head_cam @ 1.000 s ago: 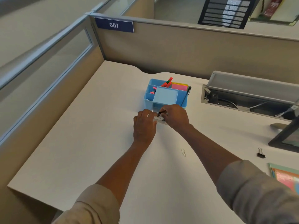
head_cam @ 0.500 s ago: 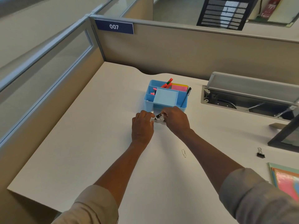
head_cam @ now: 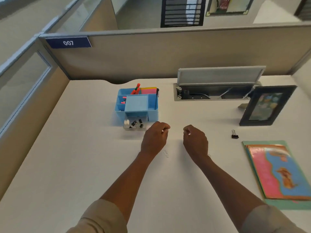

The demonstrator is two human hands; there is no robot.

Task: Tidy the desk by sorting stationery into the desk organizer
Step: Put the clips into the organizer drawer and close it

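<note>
In the head view, both hands, which were seen pressed together a second ago over a small clear tray directly in front of the blue desk organizer point(head_cam: 136, 103), are now found drawn back from it and separated, and the tray is left uncovered. The clear tray point(head_cam: 134, 126) is seen touching the organizer's front wall, with black binder clips point(head_cam: 137, 123) lying inside it. The left hand point(head_cam: 155, 138) is held just right of the tray and in front of the organizer's right corner, fingers loosely curled and nothing gripped. The right hand point(head_cam: 196, 141) is held further right of the organizer, well apart from the left, fingers likewise loosely curled and nothing held. Both are raised over the desk point(head_cam: 70, 158), forearms extended forward. A paper clip point(head_cam: 166, 153) is seen on the desk near the left wrist, in front of the organizer. A loose binder clip point(head_cam: 234, 134) lies well to the organizer's right, beyond the right hand. Red markers point(head_cam: 136, 89) and coloured notes point(head_cam: 148, 90) are kept in the organizer's rear compartments.
</note>
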